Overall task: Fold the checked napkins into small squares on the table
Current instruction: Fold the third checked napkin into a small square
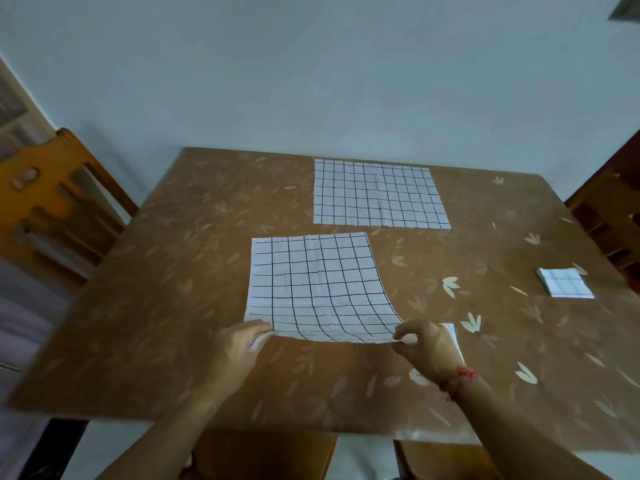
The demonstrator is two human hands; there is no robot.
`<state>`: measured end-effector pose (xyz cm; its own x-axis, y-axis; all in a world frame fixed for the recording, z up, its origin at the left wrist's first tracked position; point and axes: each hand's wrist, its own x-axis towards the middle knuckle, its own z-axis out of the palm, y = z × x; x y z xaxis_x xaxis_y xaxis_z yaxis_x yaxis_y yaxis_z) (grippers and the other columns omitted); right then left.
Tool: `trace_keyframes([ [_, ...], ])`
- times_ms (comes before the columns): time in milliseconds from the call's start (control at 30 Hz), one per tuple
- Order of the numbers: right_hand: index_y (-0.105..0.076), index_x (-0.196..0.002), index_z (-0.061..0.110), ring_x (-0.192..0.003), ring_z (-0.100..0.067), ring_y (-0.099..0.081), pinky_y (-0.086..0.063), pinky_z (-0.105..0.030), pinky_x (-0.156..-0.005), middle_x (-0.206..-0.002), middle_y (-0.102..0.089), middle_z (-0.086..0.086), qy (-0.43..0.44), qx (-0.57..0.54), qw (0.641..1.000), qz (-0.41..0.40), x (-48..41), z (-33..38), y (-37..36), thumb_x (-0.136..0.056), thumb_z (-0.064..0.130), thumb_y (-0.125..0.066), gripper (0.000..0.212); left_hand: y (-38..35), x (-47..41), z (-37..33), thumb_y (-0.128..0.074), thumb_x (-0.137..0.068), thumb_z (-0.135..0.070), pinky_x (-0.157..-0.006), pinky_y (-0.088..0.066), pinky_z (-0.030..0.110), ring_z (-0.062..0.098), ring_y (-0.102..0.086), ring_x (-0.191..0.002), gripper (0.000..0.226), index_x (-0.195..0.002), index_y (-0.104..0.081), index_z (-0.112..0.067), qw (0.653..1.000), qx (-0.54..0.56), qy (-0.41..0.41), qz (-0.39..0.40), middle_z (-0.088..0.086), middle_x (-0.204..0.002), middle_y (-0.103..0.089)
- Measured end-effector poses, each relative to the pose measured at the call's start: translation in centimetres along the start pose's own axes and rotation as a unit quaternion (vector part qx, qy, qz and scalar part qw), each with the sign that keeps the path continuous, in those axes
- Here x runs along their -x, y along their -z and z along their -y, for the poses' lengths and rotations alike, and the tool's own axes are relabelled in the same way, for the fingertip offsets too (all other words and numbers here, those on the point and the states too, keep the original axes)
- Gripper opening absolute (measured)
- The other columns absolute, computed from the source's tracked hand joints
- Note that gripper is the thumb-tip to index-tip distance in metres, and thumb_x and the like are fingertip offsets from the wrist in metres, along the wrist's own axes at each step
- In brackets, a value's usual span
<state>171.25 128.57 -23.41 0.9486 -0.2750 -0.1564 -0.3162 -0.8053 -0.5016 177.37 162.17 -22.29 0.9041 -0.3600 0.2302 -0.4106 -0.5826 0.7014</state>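
A white napkin with black checks (318,285) lies open in the middle of the brown table (173,271). Its near edge is lifted off the surface. My left hand (242,344) pinches the near left corner and my right hand (424,344) pinches the near right corner. A second open checked napkin (377,194) lies flat farther back. A small folded checked square (566,283) sits at the right side. Behind my right hand a white piece (452,332) shows partly; I cannot tell what it is.
The table wears a brown cloth with pale leaf prints. A wooden chair (59,202) stands at the left, another chair (613,216) at the right edge. A pale wall rises behind the table. A chair back (270,455) shows below the near edge.
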Motion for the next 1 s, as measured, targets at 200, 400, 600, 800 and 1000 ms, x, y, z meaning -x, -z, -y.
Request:
trace_keyframes([
  [200, -0.070, -0.077, 0.032, -0.080, -0.005, -0.065, -0.045, -0.008, -0.065, -0.084, -0.071, 0.011, 0.024, 0.009, 0.995, 0.097, 3.8, 0.2, 0.1, -0.077, 0.028, -0.076, 0.008, 0.5, 5.8, 3.2, -0.071, -0.086, -0.016, -0.082, -0.052, 0.016, -0.011, -0.063, -0.091, 0.019, -0.103, -0.075, -0.024, 0.991, -0.045, 0.083, 0.097, -0.026, -0.096, -0.067],
  [400, -0.070, -0.076, 0.022, -0.077, -0.009, -0.064, -0.053, -0.024, -0.068, -0.083, -0.071, 0.002, 0.013, 0.012, 0.990, 0.137, 5.4, -0.5, -0.2, -0.074, 0.034, -0.079, 0.014, 1.5, 8.2, 2.5, -0.064, -0.090, -0.019, -0.050, -0.034, 0.017, 0.002, -0.053, -0.055, 0.034, -0.057, -0.057, -0.027, 0.978, -0.020, 0.146, 0.148, -0.016, -0.054, -0.055],
  [600, -0.072, -0.081, 0.019, -0.075, -0.009, -0.066, -0.056, -0.023, -0.064, -0.082, -0.070, 0.004, -0.016, -0.035, 0.983, 0.179, 5.5, -0.8, 0.3, -0.070, 0.033, -0.082, 0.020, 2.8, 8.4, 2.8, -0.065, -0.089, -0.014, -0.048, -0.028, 0.017, 0.002, -0.040, -0.047, 0.035, -0.058, -0.049, -0.009, 0.968, 0.010, 0.195, 0.155, -0.008, -0.050, -0.042],
  [800, -0.065, -0.067, 0.020, -0.060, -0.005, -0.061, -0.045, -0.012, -0.050, -0.065, -0.065, 0.007, -0.040, -0.117, 0.988, 0.091, 4.0, -0.2, 1.3, -0.073, 0.028, -0.082, 0.019, 3.0, 6.7, 2.5, -0.065, -0.089, -0.015, -0.049, -0.037, 0.019, 0.016, -0.057, -0.055, 0.016, -0.075, -0.069, -0.008, 0.973, 0.054, 0.212, 0.070, 0.012, -0.064, -0.063],
  [1000, -0.075, -0.090, 0.012, -0.084, -0.019, -0.071, -0.057, -0.031, -0.074, -0.090, -0.076, -0.002, -0.155, -0.286, 0.932, 0.162, 2.9, -1.8, 0.6, -0.072, 0.015, -0.082, 0.019, 2.6, 2.4, 2.1, -0.065, -0.089, -0.012, -0.051, -0.030, 0.026, 0.017, -0.049, -0.054, 0.020, -0.072, -0.066, -0.002, 0.965, 0.079, 0.251, 0.002, 0.007, -0.058, -0.056],
])
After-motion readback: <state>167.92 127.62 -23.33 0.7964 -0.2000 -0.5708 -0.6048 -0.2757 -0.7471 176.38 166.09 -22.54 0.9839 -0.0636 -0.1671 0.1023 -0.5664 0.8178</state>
